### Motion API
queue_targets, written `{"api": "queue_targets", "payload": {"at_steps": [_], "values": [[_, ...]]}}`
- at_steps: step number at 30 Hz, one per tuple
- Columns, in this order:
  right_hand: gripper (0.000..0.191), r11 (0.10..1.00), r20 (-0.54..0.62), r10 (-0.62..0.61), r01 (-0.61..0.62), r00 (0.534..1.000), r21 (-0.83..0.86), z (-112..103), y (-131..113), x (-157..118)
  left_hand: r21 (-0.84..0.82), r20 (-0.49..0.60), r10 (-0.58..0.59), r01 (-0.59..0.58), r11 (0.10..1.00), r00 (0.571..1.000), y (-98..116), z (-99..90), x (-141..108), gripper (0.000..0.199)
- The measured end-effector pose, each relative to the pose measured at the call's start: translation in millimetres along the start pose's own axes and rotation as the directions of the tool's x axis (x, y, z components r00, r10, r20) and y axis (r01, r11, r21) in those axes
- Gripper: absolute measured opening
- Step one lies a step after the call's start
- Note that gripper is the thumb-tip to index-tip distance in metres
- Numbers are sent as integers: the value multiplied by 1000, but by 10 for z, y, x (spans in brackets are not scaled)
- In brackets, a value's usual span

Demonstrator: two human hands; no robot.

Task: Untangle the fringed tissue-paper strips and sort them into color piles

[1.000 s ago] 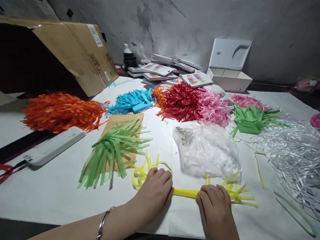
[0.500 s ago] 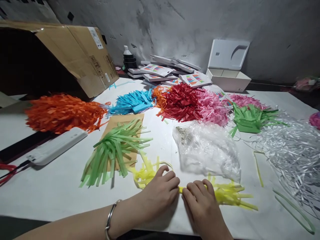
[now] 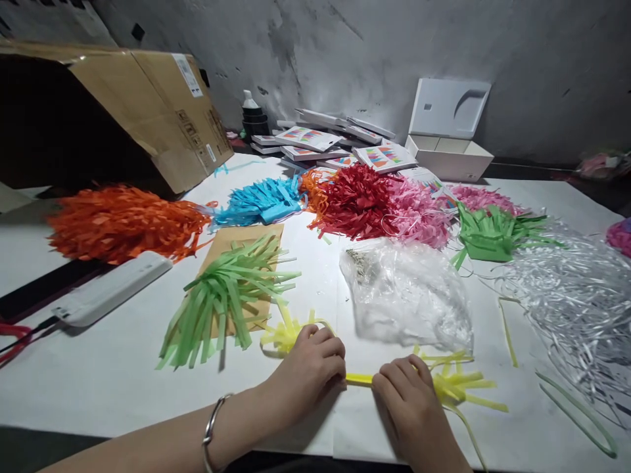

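Note:
A yellow fringed paper strip lies across the near part of the white table, its middle a narrow rolled band between my two hands. My left hand, with a silver bracelet at the wrist, is closed on the band's left part. Closed on the right part is my right hand. Loose yellow fringes spread out beyond both hands. Just left of the yellow fringe, a light green tassel rests on a brown paper sheet. Behind my hands lies a clear plastic bag.
Orange, blue, red, pink and green tassels line the back, with silver strands at right. A cardboard box, flat packs, an open white box and a white power strip stand around.
My hands have moved apart, the left one leftward and the right one rightward. More of the rolled yellow band shows between them, and a yellow strand now hangs beside my right hand.

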State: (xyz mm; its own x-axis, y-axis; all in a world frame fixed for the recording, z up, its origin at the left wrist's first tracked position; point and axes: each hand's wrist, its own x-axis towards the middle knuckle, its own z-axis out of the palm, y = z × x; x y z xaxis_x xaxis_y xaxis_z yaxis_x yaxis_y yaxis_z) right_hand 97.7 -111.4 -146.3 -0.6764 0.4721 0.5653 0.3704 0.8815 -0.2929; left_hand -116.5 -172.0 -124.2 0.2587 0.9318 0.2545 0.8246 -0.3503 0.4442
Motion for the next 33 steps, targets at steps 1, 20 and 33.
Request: {"api": "queue_targets", "payload": {"at_steps": [1,20,33], "values": [[38,1000,-11,20,-20,1000,11,-23,28,-39,14,-12,17,-17,1000,1000,2,-1,-16,13],[23,995,-2,35,-35,999,-92,18,-93,-10,261,198,119,-169,950,973,152,133,184,18],[19,997,-308,-31,53,951,62,-466,-180,248,-769,601,-234,633,91,764,335,-286,379,37]]}}
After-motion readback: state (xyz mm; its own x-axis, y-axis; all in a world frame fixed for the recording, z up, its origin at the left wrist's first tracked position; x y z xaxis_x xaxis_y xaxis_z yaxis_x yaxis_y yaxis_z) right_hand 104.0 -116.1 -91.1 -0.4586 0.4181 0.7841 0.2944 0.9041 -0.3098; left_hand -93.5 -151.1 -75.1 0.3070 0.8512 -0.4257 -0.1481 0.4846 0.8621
